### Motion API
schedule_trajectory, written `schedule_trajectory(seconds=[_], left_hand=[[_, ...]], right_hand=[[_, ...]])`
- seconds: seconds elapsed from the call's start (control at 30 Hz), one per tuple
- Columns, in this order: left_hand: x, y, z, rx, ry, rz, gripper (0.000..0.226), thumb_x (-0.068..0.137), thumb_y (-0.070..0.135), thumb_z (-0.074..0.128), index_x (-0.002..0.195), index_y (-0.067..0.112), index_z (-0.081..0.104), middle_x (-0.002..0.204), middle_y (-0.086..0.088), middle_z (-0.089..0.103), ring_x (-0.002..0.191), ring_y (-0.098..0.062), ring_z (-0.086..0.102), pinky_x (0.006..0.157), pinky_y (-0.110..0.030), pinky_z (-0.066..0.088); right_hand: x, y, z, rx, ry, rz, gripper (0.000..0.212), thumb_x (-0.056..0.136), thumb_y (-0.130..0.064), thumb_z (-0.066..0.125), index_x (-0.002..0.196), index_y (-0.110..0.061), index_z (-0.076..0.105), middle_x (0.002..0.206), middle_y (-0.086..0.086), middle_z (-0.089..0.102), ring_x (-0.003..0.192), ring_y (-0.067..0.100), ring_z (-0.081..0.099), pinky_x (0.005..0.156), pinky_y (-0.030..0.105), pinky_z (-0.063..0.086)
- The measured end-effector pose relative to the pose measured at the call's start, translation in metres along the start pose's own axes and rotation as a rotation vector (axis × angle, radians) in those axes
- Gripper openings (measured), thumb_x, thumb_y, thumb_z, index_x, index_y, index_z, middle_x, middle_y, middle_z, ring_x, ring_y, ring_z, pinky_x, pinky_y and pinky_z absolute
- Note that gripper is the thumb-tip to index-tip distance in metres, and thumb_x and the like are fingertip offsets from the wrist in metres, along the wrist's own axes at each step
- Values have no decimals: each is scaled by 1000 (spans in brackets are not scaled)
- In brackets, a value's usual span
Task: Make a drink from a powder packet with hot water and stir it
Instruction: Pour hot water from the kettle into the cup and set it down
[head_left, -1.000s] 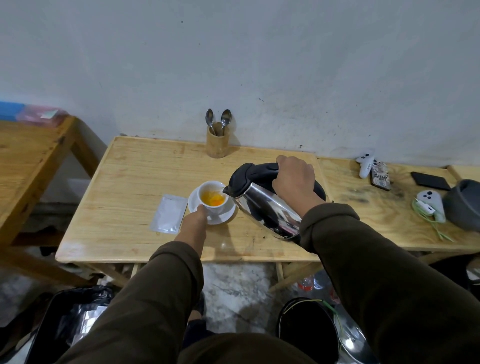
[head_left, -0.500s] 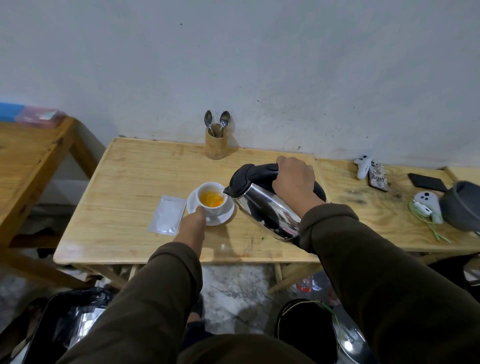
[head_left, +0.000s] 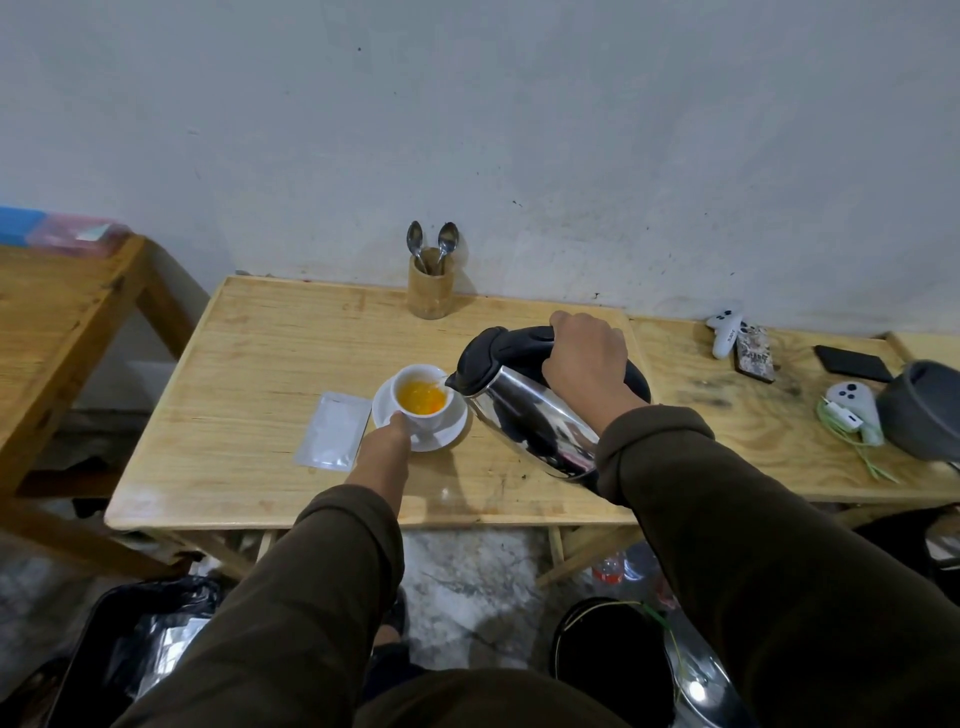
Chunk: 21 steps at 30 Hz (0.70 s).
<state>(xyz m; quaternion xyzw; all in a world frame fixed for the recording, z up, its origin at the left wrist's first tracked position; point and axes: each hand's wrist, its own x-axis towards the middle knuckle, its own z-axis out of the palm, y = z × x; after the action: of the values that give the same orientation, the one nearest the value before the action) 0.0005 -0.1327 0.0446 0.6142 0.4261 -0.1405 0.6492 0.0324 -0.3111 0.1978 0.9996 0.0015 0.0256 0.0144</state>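
Observation:
A white cup (head_left: 422, 415) holding orange liquid stands on a white saucer (head_left: 451, 420) near the middle of the wooden table (head_left: 249, 374). My left hand (head_left: 387, 447) grips the cup's near side. My right hand (head_left: 587, 364) holds the black handle of a steel kettle (head_left: 524, 415), tilted left with its spout at the cup's rim. An opened silver packet (head_left: 332, 430) lies flat just left of the saucer. Two spoons (head_left: 431, 244) stand in a wooden holder (head_left: 430, 288) by the wall.
On the right table lie white controllers (head_left: 727, 332), a dark phone (head_left: 852, 362), a patterned phone (head_left: 756, 354), a green cable (head_left: 852, 441) and a grey bowl (head_left: 919, 415). Another wooden table (head_left: 57, 317) stands to the left. Black bins (head_left: 124, 654) sit on the floor below.
The orange liquid in the cup has risen and foamed as the kettle stays tilted at the rim. Both hands keep their holds.

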Motion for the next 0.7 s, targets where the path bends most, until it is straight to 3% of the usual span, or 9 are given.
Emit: schedule_trajectory(seconds=[0.13, 0.23, 0.3, 0.53, 0.7], left_hand=[[1, 0, 0, 24, -8, 14, 58, 96, 43, 44, 138, 4, 46, 137, -18, 53, 125, -33, 51, 101, -38, 40], [2, -1, 0, 40, -16, 9, 58, 95, 44, 43, 138, 5, 47, 135, -18, 54, 123, -32, 52, 95, -37, 40], [2, -1, 1, 48, -6, 2, 59, 96, 45, 43, 139, 6, 46, 135, -17, 54, 124, -32, 52, 90, -35, 38], [-2, -8, 9, 50, 39, 29, 67, 99, 50, 30, 143, 1, 40, 143, -21, 49, 131, -34, 47, 107, -38, 37], [-11, -12, 15, 40, 45, 27, 68, 96, 51, 31, 146, 5, 38, 148, -18, 44, 135, -34, 43, 109, -41, 35]], right_hand=[[0, 2, 0, 4, 3, -7, 19, 88, -8, 50, 106, -10, 54, 87, 9, 57, 78, 26, 47, 77, 34, 38], [-1, 3, 0, 18, 8, -14, 18, 87, -8, 51, 105, -9, 54, 94, 11, 63, 84, 28, 54, 79, 35, 40], [-2, 6, 1, 33, 17, -10, 17, 87, -7, 51, 104, -9, 54, 88, 10, 59, 78, 27, 49, 76, 34, 37], [-7, 25, 2, 177, 28, 74, 14, 82, -3, 52, 86, -13, 43, 79, 6, 48, 76, 27, 45, 74, 37, 41], [-15, 49, 8, 353, 74, 229, 18, 79, -2, 52, 95, -9, 54, 82, 8, 53, 85, 32, 56, 70, 35, 43]])
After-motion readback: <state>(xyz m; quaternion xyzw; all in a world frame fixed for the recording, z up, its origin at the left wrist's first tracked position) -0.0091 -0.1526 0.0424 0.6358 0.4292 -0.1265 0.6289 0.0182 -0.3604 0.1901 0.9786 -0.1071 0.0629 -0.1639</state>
